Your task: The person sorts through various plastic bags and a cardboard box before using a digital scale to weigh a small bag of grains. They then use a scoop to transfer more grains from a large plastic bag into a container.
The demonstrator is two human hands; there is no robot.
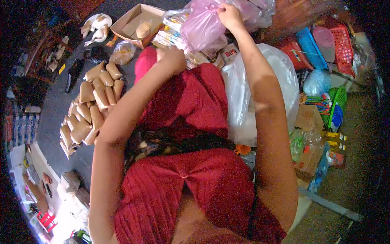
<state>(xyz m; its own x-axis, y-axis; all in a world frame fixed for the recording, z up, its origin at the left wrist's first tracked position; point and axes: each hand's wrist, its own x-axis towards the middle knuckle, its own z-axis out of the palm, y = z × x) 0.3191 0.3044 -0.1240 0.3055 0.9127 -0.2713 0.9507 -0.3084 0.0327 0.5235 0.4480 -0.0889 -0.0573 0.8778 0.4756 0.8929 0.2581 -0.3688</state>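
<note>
My right hand [230,17] is closed on the gathered top of a pink plastic bag [202,30], pinching it at the upper middle of the view. Above my knee, my left hand [172,59] is near the lower left of that bag; it is blurred and its fingers are hidden. Packets in clear wrapping [170,38] lie beside and under the pink bag. More pinkish plastic [256,12] bunches up to the right of my right hand.
A pile of brown-filled packets [87,103] lies on the dark floor at left. Behind it are an open cardboard box [131,25] and a white-and-orange cat [97,27]. A large clear plastic bag [264,61] sits at my right, with a blue basket [310,46] and a red basket [343,49] beyond.
</note>
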